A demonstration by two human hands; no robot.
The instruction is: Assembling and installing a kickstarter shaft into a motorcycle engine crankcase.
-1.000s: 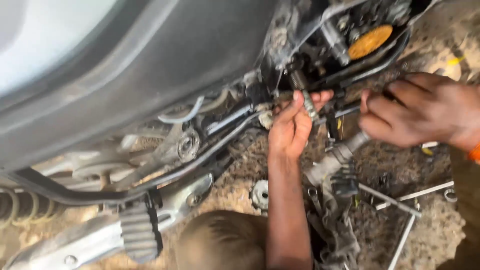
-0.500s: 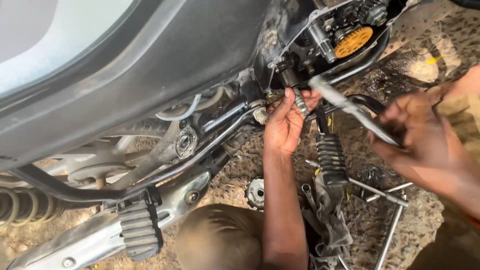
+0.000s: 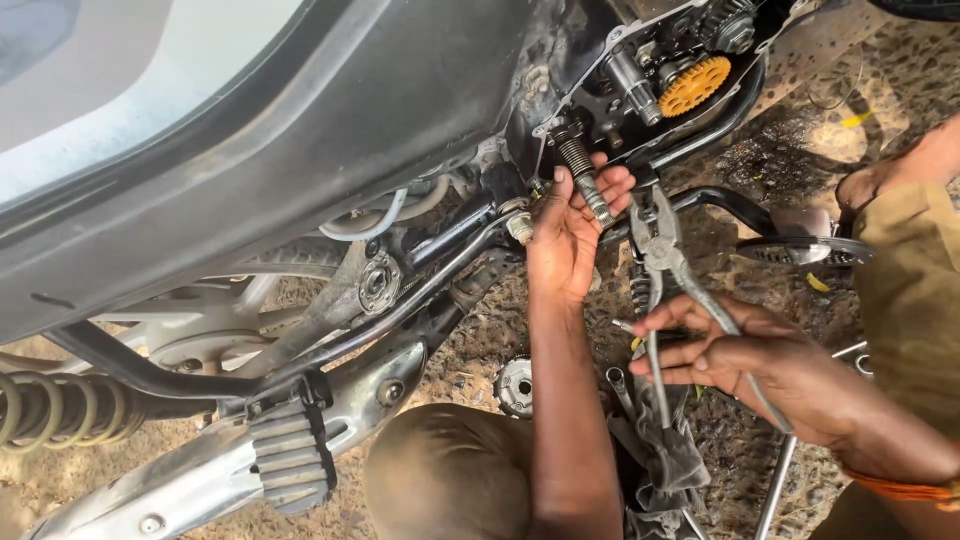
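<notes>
My left hand point(image 3: 572, 232) reaches up to the open engine case point(image 3: 640, 90) of a motorcycle and grips a steel shaft with a coil spring point(image 3: 585, 175) that sticks out of the case. My right hand point(image 3: 748, 365) is lower and to the right, closed around the handles of grey pliers point(image 3: 662, 262). The pliers' jaws point up, just right of my left fingers and below the shaft. An orange gear point(image 3: 694, 84) and other gears show inside the case.
The dark fuel tank and seat point(image 3: 250, 130) fill the upper left. A footrest point(image 3: 292, 455), exhaust pipe point(image 3: 190, 480) and rear spring point(image 3: 60, 410) lie at the lower left. A round metal part point(image 3: 515, 385), rods and a rag point(image 3: 665, 460) lie on the gravel. A foot point(image 3: 880, 180) is at the right.
My right hand has come down and back from the engine and now holds the pliers with jaws raised towards the shaft. My left hand stays on the spring shaft.
</notes>
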